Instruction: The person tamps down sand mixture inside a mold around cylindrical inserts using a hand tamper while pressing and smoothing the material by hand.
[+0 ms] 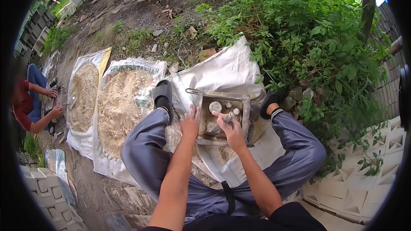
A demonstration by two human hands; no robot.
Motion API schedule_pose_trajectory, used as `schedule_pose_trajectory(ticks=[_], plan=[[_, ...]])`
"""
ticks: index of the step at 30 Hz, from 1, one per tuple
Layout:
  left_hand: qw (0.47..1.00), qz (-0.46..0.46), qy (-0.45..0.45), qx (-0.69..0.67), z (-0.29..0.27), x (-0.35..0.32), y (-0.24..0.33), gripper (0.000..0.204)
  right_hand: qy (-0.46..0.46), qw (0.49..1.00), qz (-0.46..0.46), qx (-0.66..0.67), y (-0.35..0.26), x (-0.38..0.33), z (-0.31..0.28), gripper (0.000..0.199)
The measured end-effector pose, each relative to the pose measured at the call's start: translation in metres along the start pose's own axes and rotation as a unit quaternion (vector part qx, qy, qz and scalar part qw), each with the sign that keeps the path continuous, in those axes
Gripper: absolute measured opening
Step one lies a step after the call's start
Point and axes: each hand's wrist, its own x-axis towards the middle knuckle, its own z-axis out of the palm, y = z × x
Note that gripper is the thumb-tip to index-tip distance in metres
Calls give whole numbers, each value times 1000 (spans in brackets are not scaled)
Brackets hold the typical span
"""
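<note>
Our right hand [233, 131] has its fingers curled round a small grey cylindrical tool [229, 116], thumb and forefinger pinching it near the tip, which points down into the square metal mould [223, 119]. Our left hand [190, 124] lies w/ fingers spread fairly wide and flat, pressing on the mould's left wall; it grips nothing, just steadies.

Inside the mould, round grey pegs [215, 106] stand up from a bed of damp grey mix; we count approx. four, though those under the right hand are partly hidden. The mould sits on a white woven sack [227, 70] between our feet, both in black slippers [163, 94].

To do this step well, we'd say: keep the left palm bearing down so the frame doesn't rock, hold the tool upright rather than tilted, and work evenly round each peg so the mix packs level w/ the rim. A loose grip would let the tool skid off toward a peg.

Further out: to the left, two more sacks spread w/ pale sandy mix [120, 107]. Beyond those another person [32, 107] in a red top crouches over their own work. Finished white patterned blocks [364, 179] are stacked at right, weeds [308, 30] behind.
</note>
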Motion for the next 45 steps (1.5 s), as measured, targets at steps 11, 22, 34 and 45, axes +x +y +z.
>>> schedule_pose_trajectory(ticks=[11,22,34,45], plan=[[878,170,-184,-408,-73,3,47,37,-158,706,67,687,-8,24,-62,85],[723,160,-174,-649,-92,-4,55,37,-168,736,67,652,2,26,-63,90],[736,134,-158,-644,-98,-5,64,60,-182,783,74,590,9,30,-59,96],[731,144,-80,-663,-119,-13,70,54,-167,812,68,554,7,28,-56,104]])
